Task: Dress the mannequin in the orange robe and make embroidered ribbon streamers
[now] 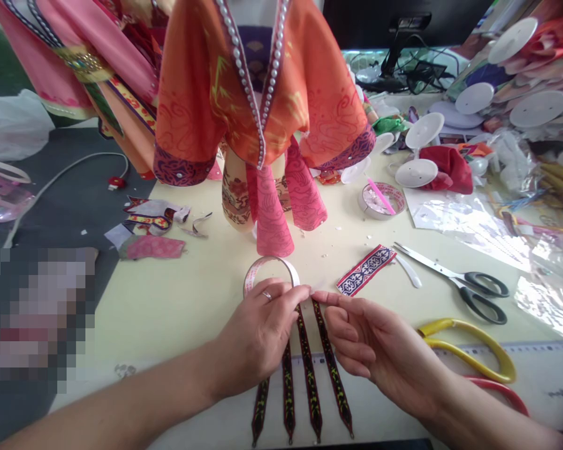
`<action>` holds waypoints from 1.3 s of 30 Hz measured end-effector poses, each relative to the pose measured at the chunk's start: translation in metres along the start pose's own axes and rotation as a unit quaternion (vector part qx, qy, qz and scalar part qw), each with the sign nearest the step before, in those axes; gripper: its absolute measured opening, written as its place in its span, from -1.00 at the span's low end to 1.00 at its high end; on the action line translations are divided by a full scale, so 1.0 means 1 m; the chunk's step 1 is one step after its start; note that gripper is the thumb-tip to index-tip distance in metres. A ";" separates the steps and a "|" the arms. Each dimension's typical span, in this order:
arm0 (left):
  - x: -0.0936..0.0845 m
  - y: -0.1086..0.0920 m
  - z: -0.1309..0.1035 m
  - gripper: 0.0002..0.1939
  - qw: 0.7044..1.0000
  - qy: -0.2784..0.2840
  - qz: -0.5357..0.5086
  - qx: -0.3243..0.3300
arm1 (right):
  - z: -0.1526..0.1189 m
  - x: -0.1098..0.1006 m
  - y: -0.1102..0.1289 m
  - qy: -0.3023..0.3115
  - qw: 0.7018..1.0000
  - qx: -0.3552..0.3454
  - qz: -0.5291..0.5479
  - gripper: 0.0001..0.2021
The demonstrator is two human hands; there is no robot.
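Note:
My left hand (267, 319) is closed around the near side of a roll of tape (271, 260), a pale ring with red print standing on edge. From its fingertips a short, pale end of tape reaches toward my right hand (370, 337). The right fingertips meet that tape end, with one finger stretched forward and the others curled in. Below them lie several dark, narrow patterned ribbons (309, 387) with pointed near ends, side by side. Their far ends sit under or close to my fingers, and the leftmost is partly hidden by my left hand.
An orange robe (281, 112) on a stand rises behind my hands. To the right are a patterned strip (366, 270), black-handled scissors (469, 284), yellow handles (478, 347) and another tape roll (385, 203). Fabric scraps (152, 228) lie left. A ruler (530, 356) runs along the front.

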State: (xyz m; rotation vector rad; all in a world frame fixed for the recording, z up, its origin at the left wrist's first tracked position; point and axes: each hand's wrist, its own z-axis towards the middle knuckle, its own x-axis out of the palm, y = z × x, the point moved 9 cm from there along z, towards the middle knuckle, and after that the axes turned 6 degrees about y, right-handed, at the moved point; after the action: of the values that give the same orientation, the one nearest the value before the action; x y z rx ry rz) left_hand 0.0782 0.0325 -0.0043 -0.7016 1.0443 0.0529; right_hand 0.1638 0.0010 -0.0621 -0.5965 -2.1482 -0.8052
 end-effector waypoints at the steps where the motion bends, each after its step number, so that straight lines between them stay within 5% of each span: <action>1: 0.000 -0.003 0.000 -0.51 1.000 0.002 0.002 0.012 | 0.000 0.001 0.000 0.006 1.000 0.002 0.001 -0.83; 12: 0.014 -0.016 -0.004 -0.48 0.996 0.038 0.062 0.044 | -0.001 -0.002 -0.001 -0.009 1.000 0.000 0.006 -0.83; 39: 0.006 -0.026 0.000 -0.63 0.991 0.011 0.111 0.079 | -0.002 -0.003 -0.001 -0.011 1.000 -0.003 0.023 -0.84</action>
State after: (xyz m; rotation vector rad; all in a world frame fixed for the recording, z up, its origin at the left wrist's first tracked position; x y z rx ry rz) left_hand 0.0905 0.0103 0.0046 -0.4416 1.1313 0.1528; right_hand 0.1658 -0.0012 -0.0635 -0.6595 -2.1449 -0.7838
